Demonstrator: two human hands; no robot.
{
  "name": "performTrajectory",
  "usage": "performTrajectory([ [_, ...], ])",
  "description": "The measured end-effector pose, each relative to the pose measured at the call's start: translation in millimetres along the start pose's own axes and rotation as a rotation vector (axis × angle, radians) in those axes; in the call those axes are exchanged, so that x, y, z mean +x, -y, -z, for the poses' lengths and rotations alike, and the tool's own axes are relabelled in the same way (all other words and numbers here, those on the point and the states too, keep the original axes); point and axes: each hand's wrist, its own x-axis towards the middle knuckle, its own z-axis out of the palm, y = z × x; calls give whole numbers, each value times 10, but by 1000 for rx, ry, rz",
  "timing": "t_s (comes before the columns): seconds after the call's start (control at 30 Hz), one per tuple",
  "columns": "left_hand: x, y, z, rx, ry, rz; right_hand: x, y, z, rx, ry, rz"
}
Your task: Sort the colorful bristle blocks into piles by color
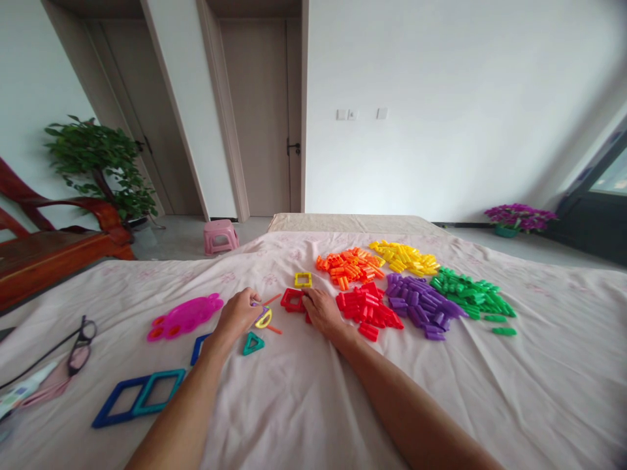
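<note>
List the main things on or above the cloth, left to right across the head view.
Eyeglasses, magenta plastic piece, left hand, red square frame, right hand, red pile, purple pile, green pile.

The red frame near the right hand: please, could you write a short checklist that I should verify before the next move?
1. Right hand at the red frame: ok.
2. Its grip firm: cannot tell.
3. Left hand free of other pieces: not ok, a yellow curved piece is at its fingers.
4. Teal triangle clear of both hands: ok.
5. Green pile all together: not ok, some pieces lie apart.
</note>
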Motion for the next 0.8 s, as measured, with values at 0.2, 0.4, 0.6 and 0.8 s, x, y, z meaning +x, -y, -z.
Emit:
performTrajectory([
  [0.2, 62, 166, 66, 25, -23, 23, 5, 4, 17, 20, 23, -9],
  [0.4, 89, 239, 26, 102, -4, 38, 4, 6, 28, 9, 33, -7],
  [0.6, 29, 167, 58, 164, 22, 8, 3, 20, 35, 16, 31, -13],
  [0.8, -84, 24, 85, 231, 57, -12, 4, 21, 42, 20, 35, -19],
])
